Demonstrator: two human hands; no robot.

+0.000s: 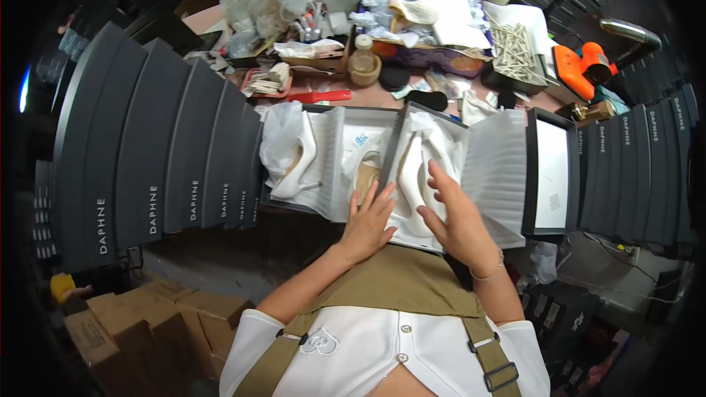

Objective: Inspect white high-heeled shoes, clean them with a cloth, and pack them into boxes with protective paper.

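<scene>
My left hand [365,228] lies with its fingers spread at the near edge of the left shoebox [334,109], its fingertips beside a white shoe [370,170] whose beige insole shows. In the same box a white high-heeled shoe [297,165] lies on its side, partly wrapped in white tissue. The second shoebox [434,115] beside it holds a pair of white high heels [412,176] in tissue. Above that pair is my right hand [462,224], fingers apart and thumb out; whether it touches the shoe I cannot tell. Both palms are hidden.
Tall stacks of dark grey shoeboxes [151,140] [625,169] flank me. A dark box lid [553,176] and ribbed white foam sheet [494,169] lie right. Behind are a bottle [363,62], red-handled tool [320,95], cotton swabs [515,51] and an orange tool [573,73]. Cartons [140,323] stand lower left.
</scene>
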